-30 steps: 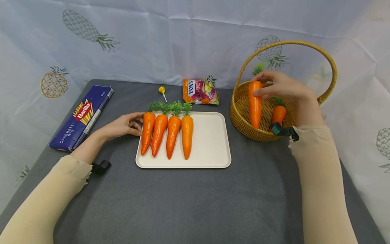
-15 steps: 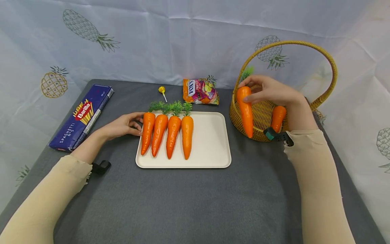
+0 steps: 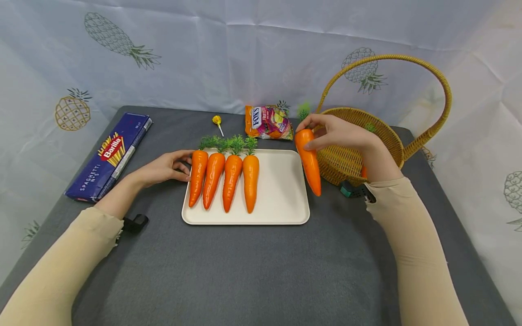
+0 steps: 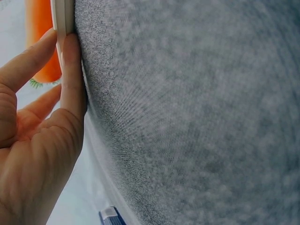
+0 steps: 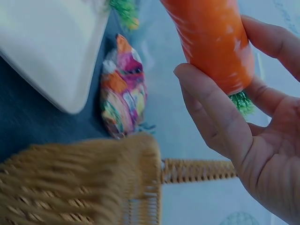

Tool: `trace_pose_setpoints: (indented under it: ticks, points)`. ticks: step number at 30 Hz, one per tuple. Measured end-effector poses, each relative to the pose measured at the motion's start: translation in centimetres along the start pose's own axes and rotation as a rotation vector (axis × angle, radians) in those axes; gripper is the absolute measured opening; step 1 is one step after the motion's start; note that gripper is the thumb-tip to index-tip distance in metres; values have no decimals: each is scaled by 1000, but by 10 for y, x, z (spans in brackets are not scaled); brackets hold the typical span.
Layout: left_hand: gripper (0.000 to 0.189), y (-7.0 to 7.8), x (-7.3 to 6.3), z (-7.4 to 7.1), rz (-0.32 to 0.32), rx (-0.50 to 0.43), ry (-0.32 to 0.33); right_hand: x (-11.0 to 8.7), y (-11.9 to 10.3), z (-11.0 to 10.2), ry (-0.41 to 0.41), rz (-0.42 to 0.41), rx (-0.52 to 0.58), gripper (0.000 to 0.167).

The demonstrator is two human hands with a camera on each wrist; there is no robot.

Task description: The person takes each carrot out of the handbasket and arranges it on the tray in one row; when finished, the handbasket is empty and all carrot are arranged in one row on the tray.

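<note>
My right hand [image 3: 332,133] holds an orange carrot [image 3: 311,170] near its green-topped end, thumb on one side and fingers on the other. The carrot hangs tip down between the basket [image 3: 344,165] and the right edge of the white tray [image 3: 281,194]. Several carrots [image 3: 233,183] lie side by side on the tray's left half, green tops over its far rim. My left hand [image 3: 167,168] rests at the tray's left edge. Its fingertips touch the rim [image 4: 64,14] in the left wrist view. Another carrot [image 3: 364,172] in the basket is mostly hidden behind my right wrist.
The basket's tall handle [image 3: 444,90] arches up at the right. Behind the tray lie a candy bag [image 3: 269,122] and a yellow lollipop [image 3: 216,120]. A blue spaghetti box [image 3: 110,156] lies left of my left forearm. A pineapple-print cloth [image 3: 204,59] hangs behind the grey table.
My right hand has carried the carrot left and toward me, from over the basket to beside the tray's right edge. The left hand and the carrots on the tray have stayed put.
</note>
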State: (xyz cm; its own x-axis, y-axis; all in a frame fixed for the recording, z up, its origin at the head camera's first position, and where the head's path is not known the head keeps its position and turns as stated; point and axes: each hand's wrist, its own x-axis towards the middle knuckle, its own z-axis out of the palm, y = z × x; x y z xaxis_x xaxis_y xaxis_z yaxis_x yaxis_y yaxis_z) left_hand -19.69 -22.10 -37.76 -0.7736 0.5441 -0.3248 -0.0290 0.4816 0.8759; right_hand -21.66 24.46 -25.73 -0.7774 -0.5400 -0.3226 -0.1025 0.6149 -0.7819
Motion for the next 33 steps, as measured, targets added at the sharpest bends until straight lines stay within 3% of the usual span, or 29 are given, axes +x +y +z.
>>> trace_pose_setpoints:
  ticks: [10, 22, 31, 33]
  points:
    - [84, -1, -1, 1, 5, 1, 1, 15, -1, 24, -56, -34, 36, 48]
    - [84, -2, 0, 1, -6, 13, 2, 31, 3, 48, -47, -33, 52, 44]
    - [86, -3, 0, 0, 37, 20, 1, 39, 5, 63, -44, -38, 39, 46]
    - [86, -3, 1, -1, 18, 24, 6, 41, 6, 66, -47, -37, 43, 46]
